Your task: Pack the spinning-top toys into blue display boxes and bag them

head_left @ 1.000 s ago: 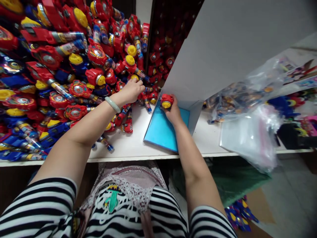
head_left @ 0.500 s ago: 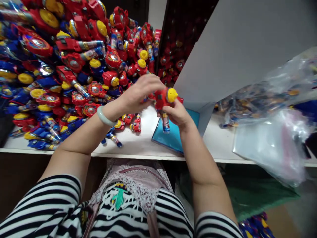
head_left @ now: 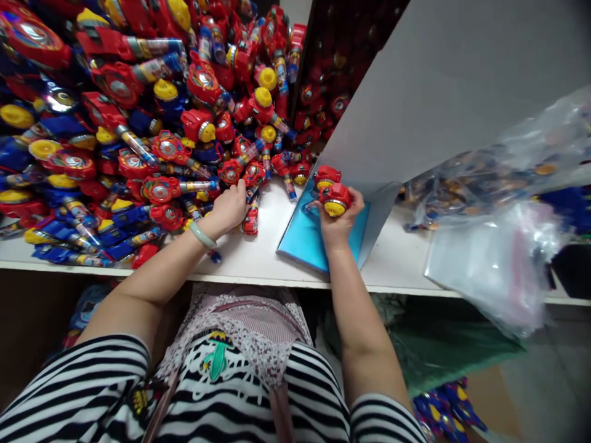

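My right hand [head_left: 341, 218] is closed around red plastic toys with yellow knobs [head_left: 335, 200], two of them showing together, one behind the other. They are above a blue sheet [head_left: 308, 237] lying in the open grey-white box-like board. My left hand [head_left: 229, 209], with a pale bangle at the wrist, is at the near right edge of a heap of toys. Its bent fingers are against a red toy with a round shiny disc [head_left: 253, 175]; the fingertips are partly hidden. Another red toy [head_left: 250, 220] lies just below it on the white table.
A large heap of red and blue toys [head_left: 115, 154] with clear tubes fills the left. A tall grey panel [head_left: 415, 86] stands at right. Beyond it lie clear plastic bags [head_left: 480, 246]. Green sacking [head_left: 452, 344] and more blue toys [head_left: 447, 409] are below the table [head_left: 397, 264].
My left hand has left the toys in my right hand and moved left and down to the heap. My right hand has turned its toys, yellow knobs now facing me. The view has shifted slightly.
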Available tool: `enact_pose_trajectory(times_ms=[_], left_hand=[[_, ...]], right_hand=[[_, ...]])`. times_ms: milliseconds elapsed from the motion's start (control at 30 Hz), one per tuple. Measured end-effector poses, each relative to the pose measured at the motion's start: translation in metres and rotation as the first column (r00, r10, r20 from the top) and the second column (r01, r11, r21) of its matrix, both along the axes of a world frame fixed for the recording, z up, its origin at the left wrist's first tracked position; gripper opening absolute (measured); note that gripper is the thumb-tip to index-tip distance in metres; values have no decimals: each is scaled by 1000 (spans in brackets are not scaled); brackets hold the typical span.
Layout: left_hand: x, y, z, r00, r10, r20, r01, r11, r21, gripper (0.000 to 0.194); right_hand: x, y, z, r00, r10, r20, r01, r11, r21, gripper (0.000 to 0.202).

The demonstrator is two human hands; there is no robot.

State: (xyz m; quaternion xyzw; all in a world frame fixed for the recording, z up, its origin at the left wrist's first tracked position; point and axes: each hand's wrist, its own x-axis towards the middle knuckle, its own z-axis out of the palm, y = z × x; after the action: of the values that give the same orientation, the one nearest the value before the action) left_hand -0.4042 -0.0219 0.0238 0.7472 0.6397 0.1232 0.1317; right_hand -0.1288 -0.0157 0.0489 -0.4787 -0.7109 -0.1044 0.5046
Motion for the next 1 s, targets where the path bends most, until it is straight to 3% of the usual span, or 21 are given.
enact_pose_trajectory(times_ms=[167,267,467,633,733,900,1000], left_hand=[[-6,3,-17,994,-27,105,22,998,53,68],[-12,2,-18,990,-62,123,54,996,69,67],[-12,0,-23,989,-90,113,90,996,2,71],[-16,-1,-25,960,-65,274,45,996,80,62],[-22,1,-24,895,-33,445,-19,993,113,55],[-33,0,-23,750,42,660,-98,994,48,46],[-45,-12,-16,592,51,804,-112,993,19,41]], right_hand=[[7,-9,13,998,-7,59,11,997,-74,68],[12,-9,17,996,-36,86,42,996,-73,68],[15,-3,10,997,13,75,-14,1000,19,68],[13,-2,17,995,-17,94,26,995,-95,67],[13,-2,16,995,32,99,-12,981,-196,68],[17,5,-4,996,41,81,-12,943,-331,65],[20,-4,10,988,80,129,-30,938,-347,70]])
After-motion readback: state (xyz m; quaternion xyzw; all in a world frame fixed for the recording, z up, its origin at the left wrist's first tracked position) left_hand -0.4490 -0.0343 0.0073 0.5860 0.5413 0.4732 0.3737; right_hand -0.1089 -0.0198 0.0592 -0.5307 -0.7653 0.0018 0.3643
